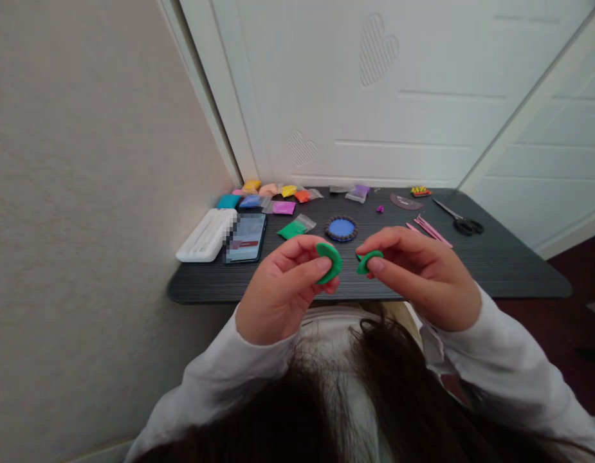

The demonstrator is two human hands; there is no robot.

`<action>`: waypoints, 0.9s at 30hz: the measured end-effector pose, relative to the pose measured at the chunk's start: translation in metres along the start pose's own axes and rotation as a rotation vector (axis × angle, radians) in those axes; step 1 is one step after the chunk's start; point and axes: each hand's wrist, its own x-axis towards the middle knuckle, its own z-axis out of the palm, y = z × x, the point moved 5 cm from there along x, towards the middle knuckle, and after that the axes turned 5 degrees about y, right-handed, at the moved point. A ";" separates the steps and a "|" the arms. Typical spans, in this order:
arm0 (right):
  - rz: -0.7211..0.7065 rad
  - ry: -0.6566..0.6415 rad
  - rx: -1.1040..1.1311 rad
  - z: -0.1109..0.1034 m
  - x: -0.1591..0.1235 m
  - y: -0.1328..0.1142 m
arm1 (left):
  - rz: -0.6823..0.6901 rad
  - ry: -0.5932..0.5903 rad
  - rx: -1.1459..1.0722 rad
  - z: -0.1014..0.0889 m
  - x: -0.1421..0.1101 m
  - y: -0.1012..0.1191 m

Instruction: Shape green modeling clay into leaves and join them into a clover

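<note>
My left hand pinches a flat green clay piece between thumb and fingers, above the near edge of the dark table. My right hand pinches a smaller green clay piece a little to the right. The two pieces are apart, with a narrow gap between them. Behind them on the table lies a round blue clay disc with a dark beaded rim.
Several coloured clay packets lie along the table's back left, a green one nearer. A phone and a white box sit at the left. Pink tools, scissors and small clay bits lie at the right.
</note>
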 end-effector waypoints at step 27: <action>0.050 0.099 -0.057 0.006 -0.008 -0.014 | 0.220 0.023 0.214 0.009 -0.015 0.011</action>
